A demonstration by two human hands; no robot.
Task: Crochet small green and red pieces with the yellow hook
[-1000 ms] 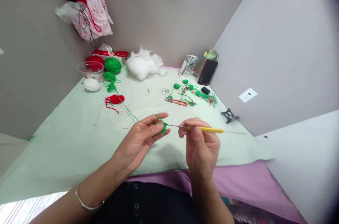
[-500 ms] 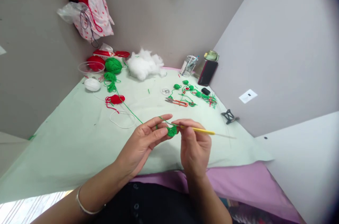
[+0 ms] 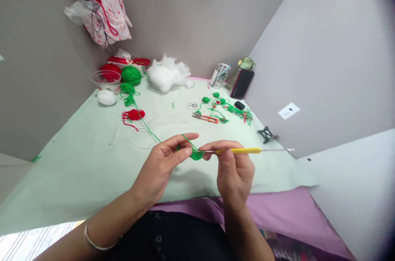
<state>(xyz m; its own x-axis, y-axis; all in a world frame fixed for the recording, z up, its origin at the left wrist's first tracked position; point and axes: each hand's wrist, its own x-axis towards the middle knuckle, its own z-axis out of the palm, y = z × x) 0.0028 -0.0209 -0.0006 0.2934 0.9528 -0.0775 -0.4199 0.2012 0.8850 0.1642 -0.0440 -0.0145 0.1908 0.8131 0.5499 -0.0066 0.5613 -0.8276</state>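
Note:
Between thumb and fingers, my left hand pinches a small green crochet piece. Green yarn runs over its raised index finger and back across the table to a loose green heap. My right hand grips a crochet hook by its yellow handle, pen-like. The hook's metal tip points left and meets the top edge of the green piece; the exact loop is too small to make out. Its thin back end sticks out to the right.
Orange-handled thread snips lie beyond my hands, near small green crocheted balls. White stuffing, a green yarn ball and a red yarn bundle sit farther back and left. A phone leans at the back right.
My right hand and the hook have shifted right, and the hook lies more level. The green piece sits slightly left, with the yarn stretched from the index finger down to it.

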